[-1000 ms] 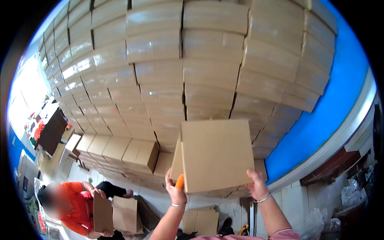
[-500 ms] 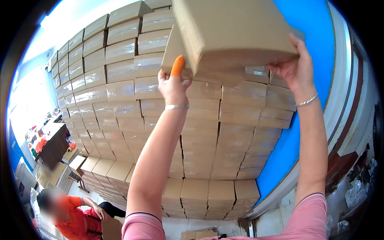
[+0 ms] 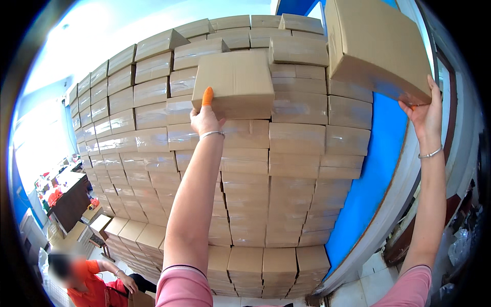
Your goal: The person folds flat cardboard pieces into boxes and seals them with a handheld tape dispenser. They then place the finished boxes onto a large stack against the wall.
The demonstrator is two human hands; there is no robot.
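Note:
My left hand (image 3: 205, 117), an orange cover on one finger, grips the lower left corner of a closed cardboard box (image 3: 232, 77). That box sits in a gap in the stacked wall of boxes, its front jutting out. Raised at the upper right, a second cardboard box (image 3: 381, 43) rests on my right hand (image 3: 425, 110), which grips its lower right corner from beneath. It is tilted and overlaps the right end of the stack. The fingers behind both boxes are partly hidden.
Taped cardboard boxes (image 3: 296, 138) form a tall wall ahead, with a lower row (image 3: 245, 261) at its foot. A blue wall panel (image 3: 381, 148) and a door frame stand on the right. At the lower left sits a person in orange (image 3: 87, 281) near a cluttered desk (image 3: 69, 192).
The boxes, close together before, are now apart. My right hand has carried one to the right; my left hand holds the other against the stack. The view has shifted.

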